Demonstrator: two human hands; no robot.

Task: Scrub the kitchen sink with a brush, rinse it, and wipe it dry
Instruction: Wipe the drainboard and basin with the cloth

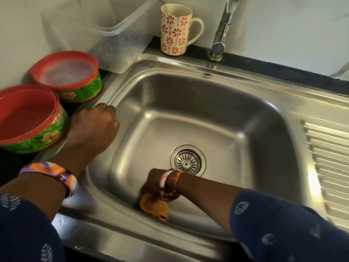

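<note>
Head view, looking down into a stainless steel sink [188, 103]; basin bare and shiny, round slotted drain strainer [187, 161] near the front of the floor; ribbed drainboard [328, 159] on the right side.

Right hand [153, 183] low against the front wall of the basin, just left of the drain, fingers curled round a bunched orange-brown cloth [155, 207] and pressing it onto the steel where wall meets floor; hand and cloth blurred; 1 patterned bangle and a thread band at that wrist; dark blue printed sleeve [283, 224] behind it.

Left hand [95, 122] on the left rim of the sink, fingers curled over the raised edge, gripping it; thin ring on 1 finger; orange, purple and white bangle [56, 174] further up that forearm.

Left of the sink, on the dark counter: 2 round green tubs with red rims, the nearer tub [30, 120] open and red inside, the farther tub [69, 76] capped with a cloudy lid; clear plastic container [117, 40] behind them against the wall.

At the back ledge: cream mug with red flower print [174, 29], upright, handle to the right; chrome tap [222, 29] right of it, spout out of frame at the top.

No brush in sight.
</note>
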